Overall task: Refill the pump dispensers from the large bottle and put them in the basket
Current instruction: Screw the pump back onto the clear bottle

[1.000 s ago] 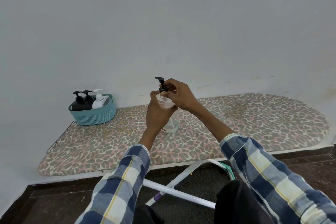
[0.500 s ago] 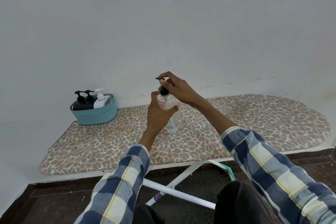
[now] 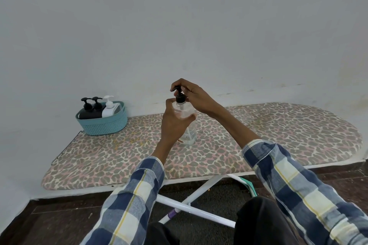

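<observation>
A clear pump bottle [image 3: 186, 121] stands upright near the middle of the ironing board [image 3: 258, 131], which has a spotted cover. The left hand [image 3: 173, 123] wraps around the bottle's body and holds it. The right hand [image 3: 191, 93] is on top, with its fingers curled around the black pump head [image 3: 179, 96]. Far to the left, a blue basket [image 3: 103, 123] sits on the board by the white wall [image 3: 179, 26]. Inside it stand two black pump bottles [image 3: 90, 110] and one white pump bottle [image 3: 109, 108], side by side. Both arms wear blue checked sleeves [image 3: 288, 177].
</observation>
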### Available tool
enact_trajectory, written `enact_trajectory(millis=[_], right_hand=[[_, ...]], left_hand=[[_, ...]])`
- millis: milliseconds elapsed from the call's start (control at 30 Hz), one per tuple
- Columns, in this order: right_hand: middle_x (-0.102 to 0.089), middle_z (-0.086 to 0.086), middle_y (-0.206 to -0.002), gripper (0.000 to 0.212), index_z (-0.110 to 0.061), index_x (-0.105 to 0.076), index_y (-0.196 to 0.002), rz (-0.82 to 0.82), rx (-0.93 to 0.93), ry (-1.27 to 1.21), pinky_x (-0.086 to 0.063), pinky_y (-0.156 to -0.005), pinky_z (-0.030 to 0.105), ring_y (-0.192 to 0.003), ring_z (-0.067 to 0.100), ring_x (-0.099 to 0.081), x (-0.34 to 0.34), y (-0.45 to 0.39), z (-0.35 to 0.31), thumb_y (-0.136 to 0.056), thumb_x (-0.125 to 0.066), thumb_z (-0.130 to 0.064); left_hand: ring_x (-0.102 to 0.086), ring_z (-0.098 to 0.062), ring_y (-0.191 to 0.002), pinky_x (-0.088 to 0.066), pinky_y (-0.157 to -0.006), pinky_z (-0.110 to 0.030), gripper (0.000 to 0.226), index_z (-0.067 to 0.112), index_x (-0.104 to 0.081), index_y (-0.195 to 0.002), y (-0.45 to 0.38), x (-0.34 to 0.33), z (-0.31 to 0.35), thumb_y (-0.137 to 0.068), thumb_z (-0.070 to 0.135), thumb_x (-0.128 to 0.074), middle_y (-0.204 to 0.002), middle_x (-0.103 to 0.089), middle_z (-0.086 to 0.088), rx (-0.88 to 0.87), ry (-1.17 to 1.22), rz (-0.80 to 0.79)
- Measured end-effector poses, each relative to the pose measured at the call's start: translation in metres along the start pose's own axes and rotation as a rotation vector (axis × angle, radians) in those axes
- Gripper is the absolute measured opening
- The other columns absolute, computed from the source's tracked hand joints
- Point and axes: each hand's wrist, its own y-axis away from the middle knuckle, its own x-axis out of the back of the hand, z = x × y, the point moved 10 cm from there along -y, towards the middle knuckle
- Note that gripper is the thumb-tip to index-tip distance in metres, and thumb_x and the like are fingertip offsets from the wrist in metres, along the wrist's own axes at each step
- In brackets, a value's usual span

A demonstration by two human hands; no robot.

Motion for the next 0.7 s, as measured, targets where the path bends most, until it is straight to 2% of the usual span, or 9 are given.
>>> enact_trajectory(millis=[100,167,233,300,400,467,533,600,700], right_hand=[[-0.066,-0.023,-0.103,0.039,-0.011,-0.064,-0.121,-0.011,0.012,-0.005,-0.05,-0.106,0.045,-0.104,0.015,-0.064,-0.001,0.0,0.001,-0.114,-0.026,-0.006],[-0.066,-0.024,-0.103,0.039,-0.011,-0.064,-0.121,-0.022,0.016,-0.016,-0.05,-0.106,0.046,-0.106,0.018,-0.065,-0.003,0.0,0.0,-0.115,-0.026,-0.007],[-0.066,-0.023,-0.105,0.039,-0.011,-0.064,-0.121,-0.031,0.006,-0.03,-0.05,-0.107,0.046,-0.112,0.024,-0.065,-0.004,0.0,0.001,-0.115,-0.025,-0.008],[-0.067,-0.015,-0.111,0.04,-0.013,-0.064,-0.126,-0.043,0.0,-0.044,-0.051,-0.108,0.045,-0.113,0.022,-0.065,-0.004,0.001,0.002,-0.116,-0.026,-0.01],[-0.065,-0.005,-0.123,0.035,-0.028,-0.058,-0.143,-0.034,0.008,-0.034,-0.052,-0.105,0.028,-0.116,0.009,-0.065,-0.004,0.009,0.002,-0.117,-0.035,-0.023],[-0.064,-0.005,-0.128,0.037,-0.04,-0.049,-0.149,0.053,-0.004,-0.016,-0.049,-0.101,0.018,-0.12,0.004,-0.064,0.002,0.019,0.011,-0.113,-0.05,-0.033],[-0.063,-0.005,-0.132,0.046,-0.039,-0.048,-0.148,0.155,0.007,0.041,-0.05,-0.105,0.028,-0.127,0.007,-0.06,0.007,0.032,0.024,-0.105,-0.065,-0.039],[-0.062,-0.006,-0.135,0.046,-0.029,-0.055,-0.143,0.179,-0.007,0.091,-0.05,-0.108,0.038,-0.126,0.009,-0.059,0.006,0.043,0.039,-0.101,-0.072,-0.036],[-0.061,-0.009,-0.138,0.037,-0.024,-0.062,-0.135,0.208,-0.053,0.081,-0.051,-0.106,0.038,-0.122,0.009,-0.06,0.006,0.052,0.047,-0.101,-0.071,-0.036]], left_hand=[[-0.065,-0.02,-0.106,-0.046,-0.076,-0.022,0.078,0.03,-0.04,-0.138,0.0,-0.001,0.0,-0.079,0.039,-0.091,-0.127,-0.065,0.003,0.0,0.001,-0.003],[-0.064,-0.019,-0.107,-0.044,-0.076,-0.017,0.079,0.028,-0.04,-0.139,0.0,0.0,0.0,-0.079,0.038,-0.091,-0.13,-0.065,0.002,-0.003,0.001,-0.006],[-0.064,-0.019,-0.107,-0.046,-0.077,-0.021,0.079,0.027,-0.04,-0.139,0.0,0.0,0.0,-0.08,0.037,-0.091,-0.129,-0.065,0.002,-0.002,0.001,-0.004],[-0.065,-0.021,-0.108,-0.049,-0.083,-0.027,0.08,0.027,-0.04,-0.14,0.001,0.0,0.0,-0.08,0.038,-0.091,-0.129,-0.066,0.001,0.0,-0.001,-0.007],[-0.068,-0.023,-0.107,-0.053,-0.084,-0.032,0.083,0.026,-0.039,-0.141,0.0,0.0,0.0,-0.079,0.041,-0.092,-0.125,-0.066,0.0,-0.005,-0.01,-0.017],[-0.068,-0.023,-0.11,-0.057,-0.083,-0.036,0.09,0.026,-0.036,-0.143,0.001,0.002,0.0,-0.076,0.046,-0.094,-0.13,-0.065,-0.001,-0.024,-0.046,-0.025],[-0.064,-0.025,-0.118,-0.06,-0.085,-0.043,0.105,0.025,-0.028,-0.149,0.006,0.002,0.0,-0.073,0.053,-0.095,-0.144,-0.056,-0.005,-0.07,-0.145,-0.03],[-0.059,-0.03,-0.126,-0.059,-0.089,-0.05,0.116,0.023,-0.02,-0.155,0.013,0.002,-0.003,-0.071,0.057,-0.094,-0.152,-0.046,-0.009,-0.125,-0.25,-0.024],[-0.053,-0.034,-0.132,-0.057,-0.095,-0.054,0.119,0.02,-0.02,-0.157,0.019,0.002,-0.004,-0.072,0.057,-0.093,-0.153,-0.044,-0.012,-0.167,-0.303,-0.009]])
